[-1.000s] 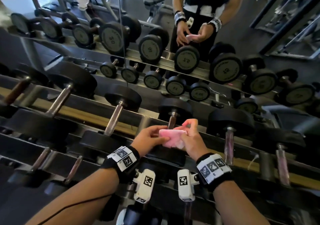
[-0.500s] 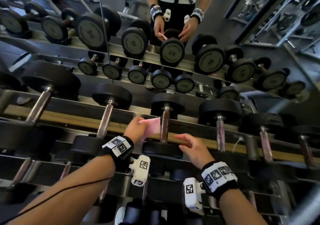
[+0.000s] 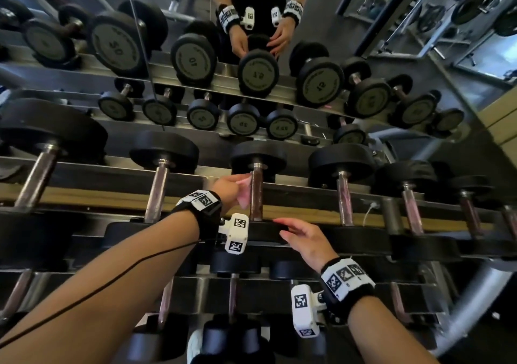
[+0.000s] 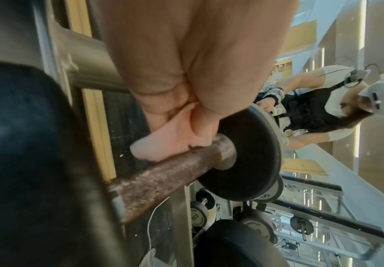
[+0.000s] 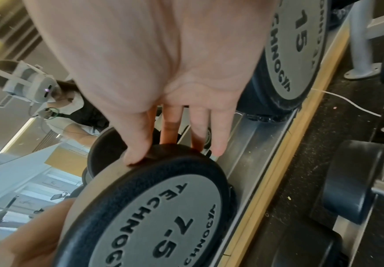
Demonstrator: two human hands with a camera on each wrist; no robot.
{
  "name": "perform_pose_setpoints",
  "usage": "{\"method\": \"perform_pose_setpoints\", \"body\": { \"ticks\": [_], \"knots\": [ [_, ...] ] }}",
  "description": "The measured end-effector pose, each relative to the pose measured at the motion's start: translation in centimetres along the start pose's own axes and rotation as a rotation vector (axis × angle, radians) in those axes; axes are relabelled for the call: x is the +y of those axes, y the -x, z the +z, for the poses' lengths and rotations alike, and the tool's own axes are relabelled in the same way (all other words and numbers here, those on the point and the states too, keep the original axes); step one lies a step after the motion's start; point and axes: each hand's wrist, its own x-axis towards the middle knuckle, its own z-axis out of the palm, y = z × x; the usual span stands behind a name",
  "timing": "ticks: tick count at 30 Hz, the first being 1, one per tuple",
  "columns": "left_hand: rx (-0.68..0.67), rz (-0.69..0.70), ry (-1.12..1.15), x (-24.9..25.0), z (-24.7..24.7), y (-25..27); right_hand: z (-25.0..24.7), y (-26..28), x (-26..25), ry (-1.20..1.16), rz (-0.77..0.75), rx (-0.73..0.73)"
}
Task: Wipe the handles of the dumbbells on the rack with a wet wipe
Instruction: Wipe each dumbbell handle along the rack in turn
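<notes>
Several black dumbbells lie on a steel rack (image 3: 84, 177) in front of a mirror. My left hand (image 3: 228, 188) pinches a pink wet wipe (image 3: 244, 193) (image 4: 170, 142) and holds it against the left side of a rusty brown dumbbell handle (image 3: 256, 195) (image 4: 163, 177), near its far head. My right hand (image 3: 303, 239) (image 5: 170, 130) has straight fingers resting on the top rim of that dumbbell's near head (image 3: 265, 233), marked 7.5 (image 5: 154, 220).
More dumbbells sit left and right on the same shelf, one with handle (image 3: 344, 200) just to the right. A lower shelf (image 3: 195, 293) holds smaller ones. The mirror (image 3: 251, 41) behind repeats the rack and the person. A white cable (image 3: 369, 209) hangs by the rail.
Both hands held the wipe together a second ago. The left hand then carried it up to the dumbbell handle, while the right hand let go and moved down onto the near head.
</notes>
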Motion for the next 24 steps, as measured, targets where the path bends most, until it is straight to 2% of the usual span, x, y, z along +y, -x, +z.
{"method": "perform_pose_setpoints", "body": {
  "ticks": [4,10,12,15,17,22,24],
  "knots": [
    [-0.094,-0.022,0.077,-0.7,-0.4,1.4,-0.1,0.1,-0.2,-0.06,0.044,-0.008],
    [-0.221,-0.046,-0.165,-1.5,-2.1,2.2,-0.2,0.0,-0.3,-0.138,0.073,-0.035],
    [-0.199,-0.025,-0.232,-1.3,-2.9,1.8,-0.2,0.0,-0.3,-0.147,0.078,-0.041],
    [-0.052,0.029,-0.161,-1.0,-3.4,0.3,-0.3,0.0,-0.3,-0.158,0.088,-0.043],
    [-0.016,0.063,-0.127,-0.6,-2.7,-0.4,-0.4,0.0,-0.3,-0.167,0.093,-0.048],
    [-0.144,0.056,-0.053,-0.6,-0.7,-0.7,-0.2,0.1,-0.7,-0.173,0.108,-0.05],
    [-0.191,0.003,0.033,-1.0,-1.0,-0.3,-0.2,0.1,-0.8,-0.164,0.108,-0.047]
  ]
}}
